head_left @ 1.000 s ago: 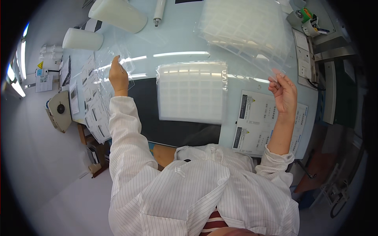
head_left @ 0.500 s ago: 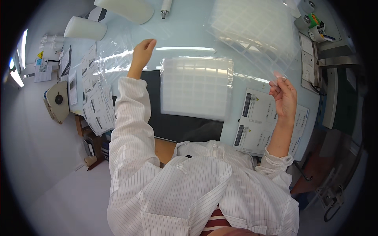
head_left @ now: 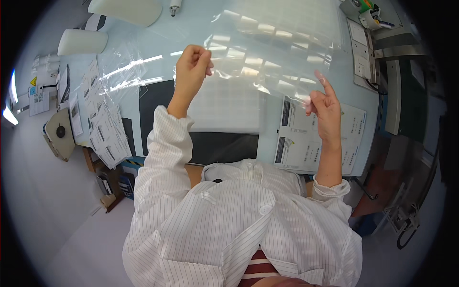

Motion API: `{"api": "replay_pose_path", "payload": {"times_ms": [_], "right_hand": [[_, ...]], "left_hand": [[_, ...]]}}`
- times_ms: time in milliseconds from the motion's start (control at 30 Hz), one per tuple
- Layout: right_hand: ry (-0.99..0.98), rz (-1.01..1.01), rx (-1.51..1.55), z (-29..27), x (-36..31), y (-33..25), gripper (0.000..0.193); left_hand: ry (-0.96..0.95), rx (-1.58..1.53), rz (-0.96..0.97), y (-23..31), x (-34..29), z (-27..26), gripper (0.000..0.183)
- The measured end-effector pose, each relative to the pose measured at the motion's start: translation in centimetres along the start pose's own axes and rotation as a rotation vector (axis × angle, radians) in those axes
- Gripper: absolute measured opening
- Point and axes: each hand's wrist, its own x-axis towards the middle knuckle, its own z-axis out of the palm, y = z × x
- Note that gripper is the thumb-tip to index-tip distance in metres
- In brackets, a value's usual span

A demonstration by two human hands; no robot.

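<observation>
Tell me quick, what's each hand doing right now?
Left hand: closed, pinching the clear sheet at its left edge.
Right hand: partly closed, pinching the same sheet at its near right corner.

Clear sheet (head_left: 265,55), left hand (head_left: 192,66) to right hand (head_left: 326,107)

The clear sheet (head_left: 267,52) stretches between the left hand (head_left: 192,64) and the right hand (head_left: 326,107), covering the far part of the pale stack (head_left: 229,105). The near side is open, across the flat dark mat (head_left: 224,148). A narrow strip of bare surface (head_left: 267,143) runs between mat and printed sheets (head_left: 299,143). At far left, the larger roll (head_left: 126,8) and smaller roll (head_left: 82,42) stand in the way; the pen holder (head_left: 370,20) obstructs the far right.
</observation>
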Motion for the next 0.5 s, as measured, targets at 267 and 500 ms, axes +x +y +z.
{"api": "replay_pose_path", "payload": {"times_ms": [267,500], "right_hand": [[-0.339,0.276,0.008,6.7,-2.7,8.4,0.053],[-0.150,0.071,-0.446,7.9,-4.0,12.4,0.054]], "left_hand": [[0.392,0.101,-0.161,-9.2,-15.2,-6.5,0.012],[0.521,0.523,-0.156,-12.9,-16.3,-8.2,0.016]]}}
